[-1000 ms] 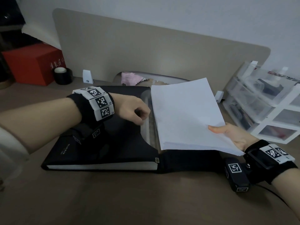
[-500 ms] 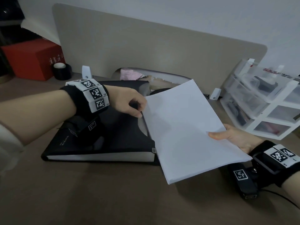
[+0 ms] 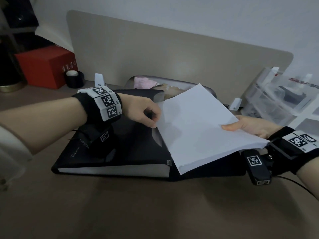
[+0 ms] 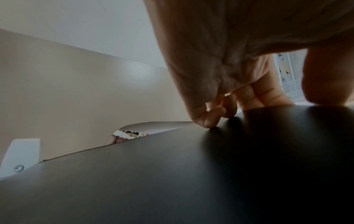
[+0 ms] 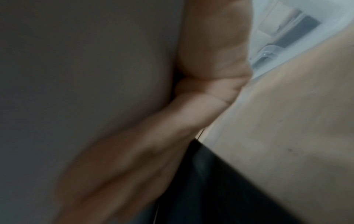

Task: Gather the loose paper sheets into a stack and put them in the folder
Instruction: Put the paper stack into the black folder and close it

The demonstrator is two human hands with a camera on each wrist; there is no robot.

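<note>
Pinching the stack's right edge, thumb on top, the right hand [image 3: 250,125] holds the paper stack [image 3: 198,126] tilted above the open black folder [image 3: 120,144]. The left hand [image 3: 143,112], fingers [image 4: 210,116] curled, presses the folder's left half at the stack's left edge. Folder lies on the bench [image 3: 155,204].

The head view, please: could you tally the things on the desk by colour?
Black: 2, folder and tape roll
White: 1, paper stack
Red: 1, box
Clear: 1, drawer unit
Pink: 1, cloth
Total: 6
</note>
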